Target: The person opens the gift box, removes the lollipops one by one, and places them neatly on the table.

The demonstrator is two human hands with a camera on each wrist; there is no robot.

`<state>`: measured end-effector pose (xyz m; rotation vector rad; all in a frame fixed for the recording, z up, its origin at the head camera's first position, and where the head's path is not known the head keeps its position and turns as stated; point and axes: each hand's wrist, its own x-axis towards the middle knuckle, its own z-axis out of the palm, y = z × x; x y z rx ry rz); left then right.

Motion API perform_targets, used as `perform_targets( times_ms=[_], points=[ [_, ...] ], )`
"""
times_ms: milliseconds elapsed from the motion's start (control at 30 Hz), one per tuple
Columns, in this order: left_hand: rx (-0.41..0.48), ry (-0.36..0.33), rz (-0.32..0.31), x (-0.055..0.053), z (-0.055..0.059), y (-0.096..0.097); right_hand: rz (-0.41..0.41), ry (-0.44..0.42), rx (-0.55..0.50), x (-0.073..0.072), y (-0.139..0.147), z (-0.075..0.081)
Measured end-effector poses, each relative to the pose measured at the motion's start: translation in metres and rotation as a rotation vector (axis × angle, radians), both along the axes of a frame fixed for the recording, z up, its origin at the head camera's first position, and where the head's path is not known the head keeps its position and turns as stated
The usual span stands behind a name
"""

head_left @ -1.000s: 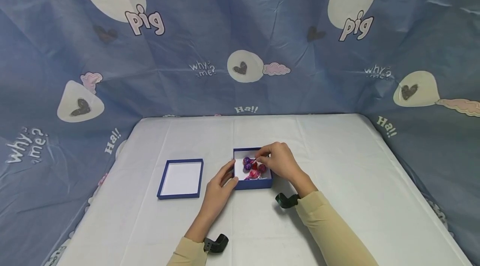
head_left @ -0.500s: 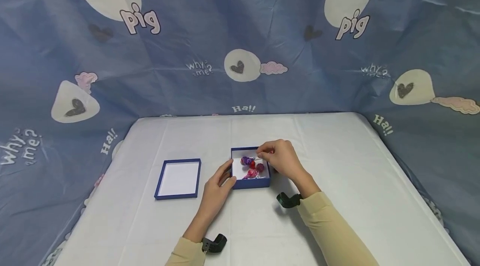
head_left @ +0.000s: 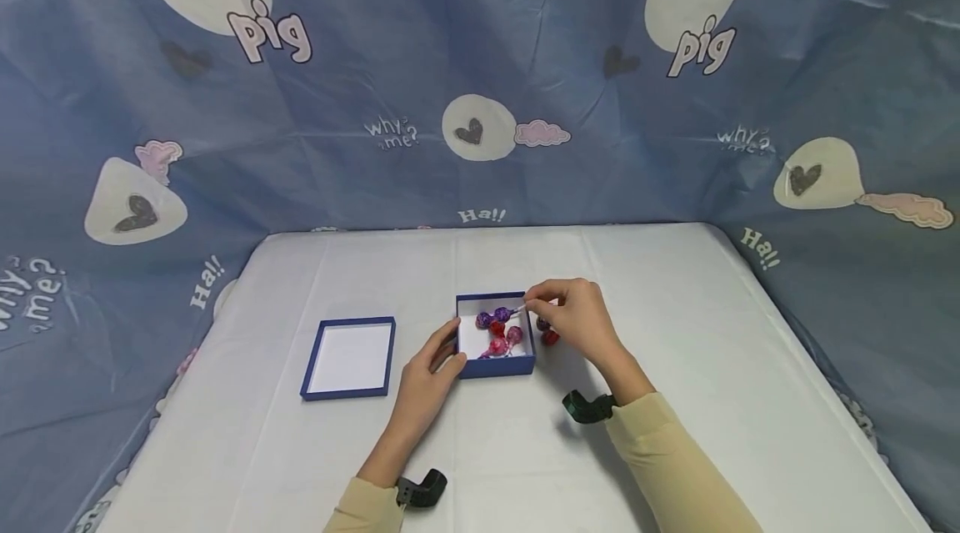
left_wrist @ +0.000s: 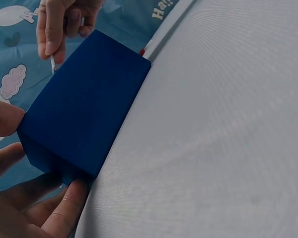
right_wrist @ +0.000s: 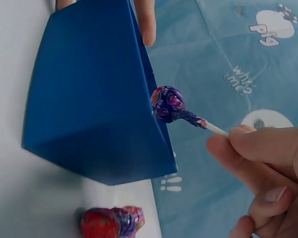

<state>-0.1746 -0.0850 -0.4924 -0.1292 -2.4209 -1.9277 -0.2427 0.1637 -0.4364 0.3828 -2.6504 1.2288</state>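
My left hand [head_left: 427, 379] grips the near left corner of an open blue box [head_left: 497, 368], thumb at the front and fingers along the left side. Thumb and index finger of my right hand [head_left: 577, 316] pinch the white stick of a purple-wrapped lollipop [right_wrist: 169, 104]. Its round head shows at the box's rim in the right wrist view, and over the white inside in the head view. Another purple lollipop [head_left: 483, 320], a red one [head_left: 497, 329] and pinkish ones [head_left: 498, 346] lie in the box.
A shallow blue-edged lid [head_left: 348, 358], white inside, lies left of the box. More wrapped lollipops [right_wrist: 99, 223] rest on the white-covered table [head_left: 675, 333] just right of the box, partly behind my right hand. A blue printed cloth [head_left: 420, 183] hangs behind.
My right hand has drawn back rightward from inside the box, pulling the purple lollipop apart from the other one. Lollipops beside the box have come into view. My left hand keeps its grip.
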Motion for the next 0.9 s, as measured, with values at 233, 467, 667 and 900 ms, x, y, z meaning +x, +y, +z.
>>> perform_targets(
  times_ms=[233, 467, 667, 900],
  points=[
    [-0.017, 0.023, -0.007, -0.006, -0.02, -0.004, -0.037, 0.0, -0.024, 0.007, 0.012, 0.001],
    [-0.029, 0.039, -0.017, -0.007, -0.021, -0.007, -0.057, -0.02, -0.06, 0.012, 0.021, 0.003],
    [-0.019, 0.024, -0.024, -0.008, -0.02, -0.006, -0.071, 0.034, -0.017, 0.016, 0.029, 0.004],
    [0.006, 0.031, -0.019, -0.008, -0.019, -0.007, -0.084, 0.021, -0.016, 0.021, 0.038, 0.003]
  ],
)
